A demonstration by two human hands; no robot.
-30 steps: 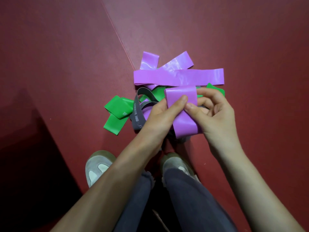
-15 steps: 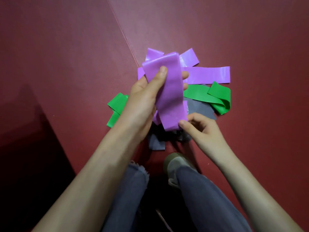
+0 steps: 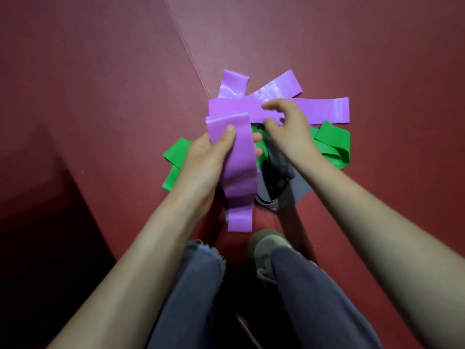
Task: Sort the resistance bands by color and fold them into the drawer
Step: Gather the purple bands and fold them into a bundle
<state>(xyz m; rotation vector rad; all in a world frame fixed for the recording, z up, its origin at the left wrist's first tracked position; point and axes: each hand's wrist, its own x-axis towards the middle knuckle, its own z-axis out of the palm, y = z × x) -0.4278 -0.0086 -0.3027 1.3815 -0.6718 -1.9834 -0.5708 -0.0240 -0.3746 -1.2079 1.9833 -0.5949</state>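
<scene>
Moved since half a second ago: right hand [image 3: 289, 129] is off the lower end of the glossy purple rubber loop band [image 3: 240, 177] and now sits beyond it, over the long flat purple band [image 3: 322, 109] lying crosswise.

Right hand: fingers parted, loosely curved, grasping nothing (contact with the flat band not discernible).

Left hand [image 3: 203, 159]: clasps the purple loop near its top, thumb on its face, remainder hanging towards the wrist.

Folded green rubber band [image 3: 176, 152]: outboard of the left hand.

Second green band [image 3: 332, 144]: outboard of the right hand.

Grey band [image 3: 297, 187]: under the right wrist.
</scene>
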